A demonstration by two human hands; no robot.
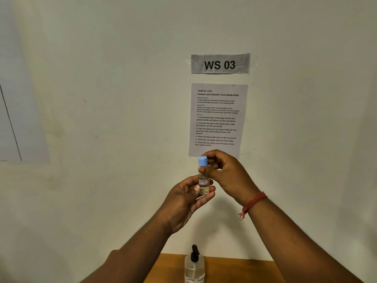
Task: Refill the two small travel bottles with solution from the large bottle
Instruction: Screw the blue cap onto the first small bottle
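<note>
**Small travel bottle held up in both hands, blue cap in the right-hand fingers**

Just below the middle of the frame, the left hand (184,198) grips a small clear travel bottle (203,183) by its lower body, thumb across the front and fingers curled behind it. The bottle stands roughly upright, raised in front of the wall, and carries a red-and-white label. The right hand (226,172) comes in from the right, its thumb and fingers pinching the light blue cap (203,161) that sits at the top of the bottle. Whether the cap is tight or loose cannot be told. A red thread bracelet (253,202) circles the right wrist.

At the bottom centre, between the two forearms, the large clear bottle (194,269) with a black pump top stands on a wooden tabletop (234,270); its lower part is cut off by the frame edge.

On the pale wall above the hands, a printed task sheet (218,119) hangs under a grey sign (220,63) reading "WS 03".
</note>
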